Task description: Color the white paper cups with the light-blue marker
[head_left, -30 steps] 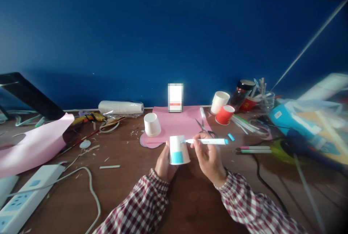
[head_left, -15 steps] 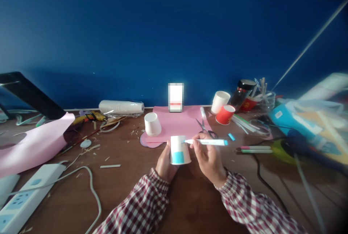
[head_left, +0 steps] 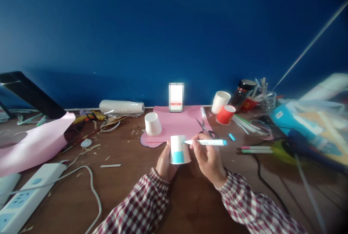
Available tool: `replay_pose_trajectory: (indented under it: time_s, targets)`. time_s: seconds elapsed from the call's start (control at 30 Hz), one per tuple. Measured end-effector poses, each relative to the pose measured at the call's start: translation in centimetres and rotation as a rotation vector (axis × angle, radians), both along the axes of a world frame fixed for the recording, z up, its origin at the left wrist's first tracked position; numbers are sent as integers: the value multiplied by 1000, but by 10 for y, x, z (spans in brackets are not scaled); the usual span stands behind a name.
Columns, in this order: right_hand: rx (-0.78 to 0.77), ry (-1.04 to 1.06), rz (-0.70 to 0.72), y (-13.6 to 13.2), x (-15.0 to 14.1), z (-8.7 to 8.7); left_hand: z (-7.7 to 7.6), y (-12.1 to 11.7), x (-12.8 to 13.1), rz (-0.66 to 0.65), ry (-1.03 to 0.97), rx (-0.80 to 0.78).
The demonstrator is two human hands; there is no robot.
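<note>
My left hand is closed round the left side of a white paper cup, which is upside down with its rim toward me. A blue coloured patch covers the lower front of the cup. Between the fingers of my right hand is a white marker with blue ends. Its tip meets the cup's upper wall, beside a faint blue line. The marker's blue cap lies on the table to the right. Scissors rest partly open just beyond my right hand.
Pink paper lies beyond the cup, with another upturned white cup on its left. A red cup and a white cup stand right. A power strip and cable lie left; pink and green markers lie right.
The marker has shifted very slightly to the left against the cup. Both hands and the cup otherwise keep their places.
</note>
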State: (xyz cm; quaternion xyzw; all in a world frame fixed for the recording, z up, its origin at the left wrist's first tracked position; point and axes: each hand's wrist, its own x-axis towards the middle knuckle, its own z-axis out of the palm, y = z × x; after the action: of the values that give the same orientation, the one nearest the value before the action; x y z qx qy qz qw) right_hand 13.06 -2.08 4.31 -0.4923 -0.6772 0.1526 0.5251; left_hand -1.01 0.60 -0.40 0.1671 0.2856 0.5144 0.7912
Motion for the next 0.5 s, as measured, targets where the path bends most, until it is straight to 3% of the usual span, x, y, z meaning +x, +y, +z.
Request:
replay_pose_trajectory:
  time_s: [0.5]
  targets:
    - [13,-34,8,-1,-1,0,4,-1,0,-18,-6,45]
